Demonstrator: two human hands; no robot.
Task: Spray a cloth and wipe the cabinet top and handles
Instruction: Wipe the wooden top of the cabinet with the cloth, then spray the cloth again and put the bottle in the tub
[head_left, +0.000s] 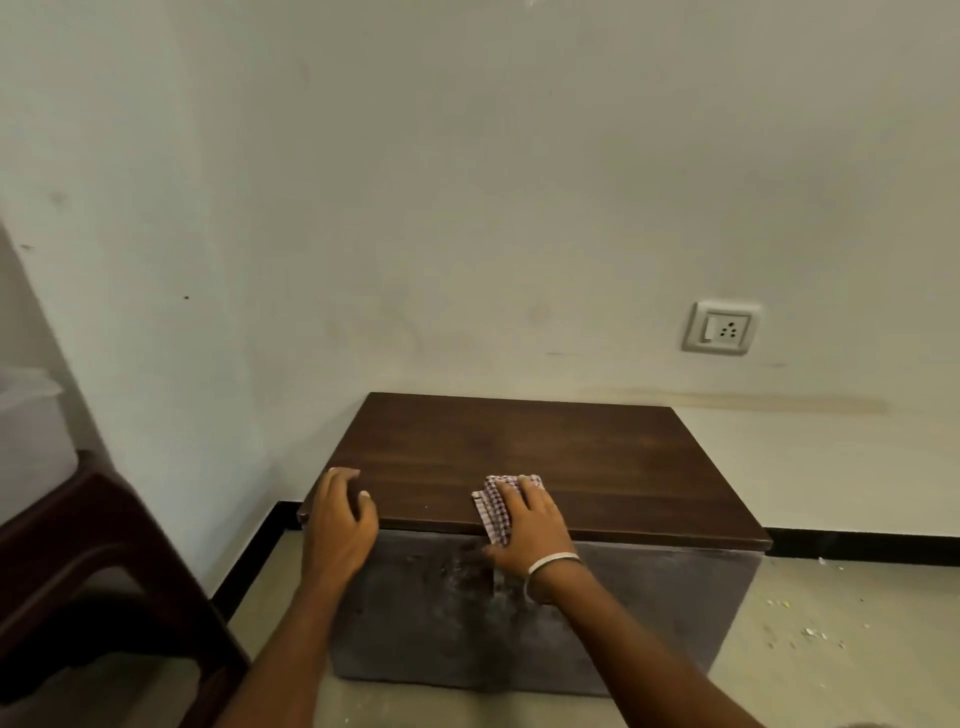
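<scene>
A low cabinet with a dark brown wooden top (545, 457) and a grey, scuffed front (649, 608) stands against the wall. My right hand (530, 525) presses a folded red-and-white checked cloth (496, 506) flat on the top, near its front edge. A white bangle sits on that wrist. My left hand (340, 519) rests on the top's front left corner, fingers curled over the edge. No handles and no spray bottle are in view.
A dark brown plastic chair (78, 571) stands close at the left, with a white container (31, 431) behind it. A wall socket (719, 328) is above the cabinet at the right. Crumbs litter the floor (810, 629) at the right.
</scene>
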